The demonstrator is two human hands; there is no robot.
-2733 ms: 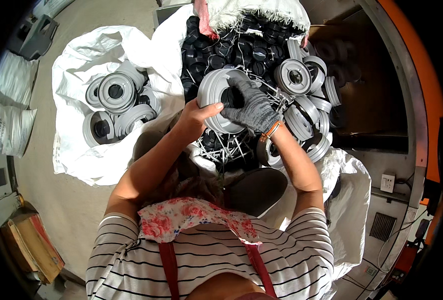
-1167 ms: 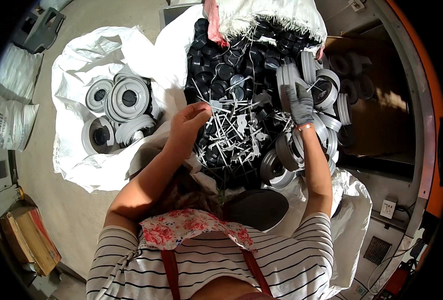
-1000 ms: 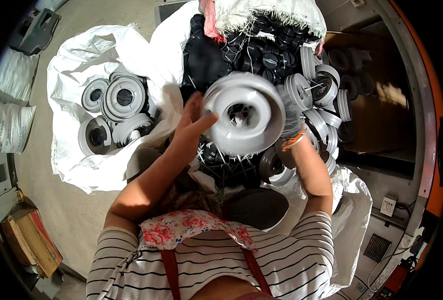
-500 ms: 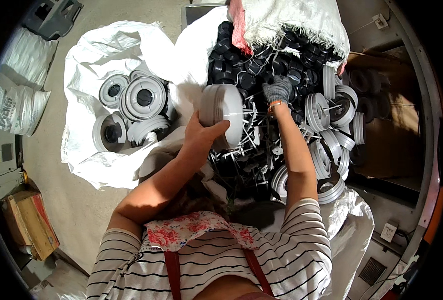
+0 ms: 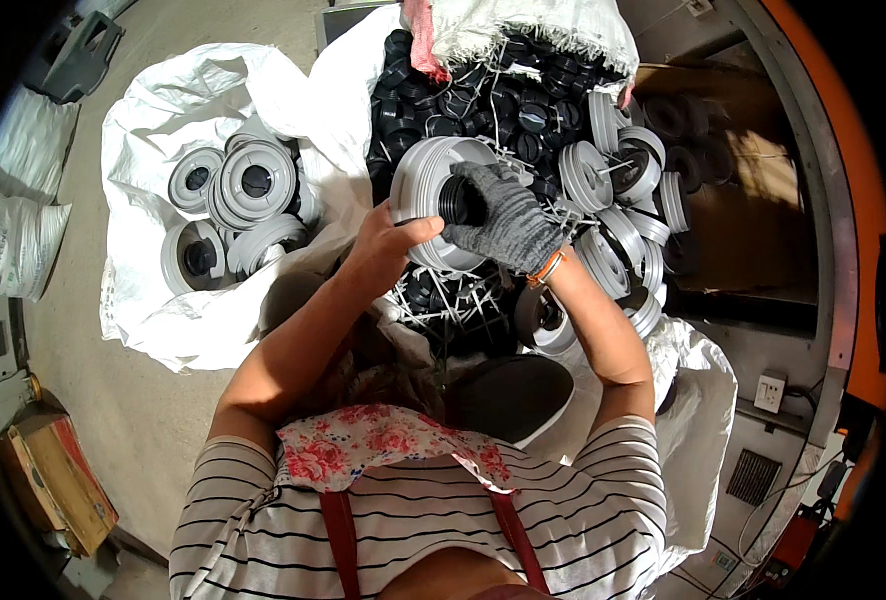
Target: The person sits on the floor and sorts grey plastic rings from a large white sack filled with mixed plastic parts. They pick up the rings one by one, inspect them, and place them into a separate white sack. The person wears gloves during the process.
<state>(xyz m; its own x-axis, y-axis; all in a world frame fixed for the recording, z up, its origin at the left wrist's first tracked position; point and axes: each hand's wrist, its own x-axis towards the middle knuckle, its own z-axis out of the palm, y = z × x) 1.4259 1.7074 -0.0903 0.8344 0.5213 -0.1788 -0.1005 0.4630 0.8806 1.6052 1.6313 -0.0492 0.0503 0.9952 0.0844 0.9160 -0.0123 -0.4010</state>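
Note:
My bare left hand point(image 5: 388, 243) grips the near left rim of a round grey plastic part point(image 5: 421, 185) with ridged sides, its thumb over the edge. In my right hand point(image 5: 508, 215), which wears a grey knit glove, is a black threaded ring point(image 5: 454, 200). The gloved fingers wrap round it at the middle of the grey part; whether it is seated there I cannot tell. Beneath both hands lies a heap of black plastic caps point(image 5: 403, 118) and thin white sprues point(image 5: 448, 300). More grey round parts point(image 5: 585, 177) are piled just right of my right hand.
An open white sack point(image 5: 133, 215) at left contains several grey parts with black centres point(image 5: 253, 182). Another woven sack point(image 5: 533, 30) spills the black caps at the far side. A dark-lined box point(image 5: 753, 230) is at right, a cardboard carton point(image 5: 63, 480) at lower left.
My right hand has come from the black caps to the grey part, now with a black ring in it. The grey part has turned to show its hollow side. The view has shifted right.

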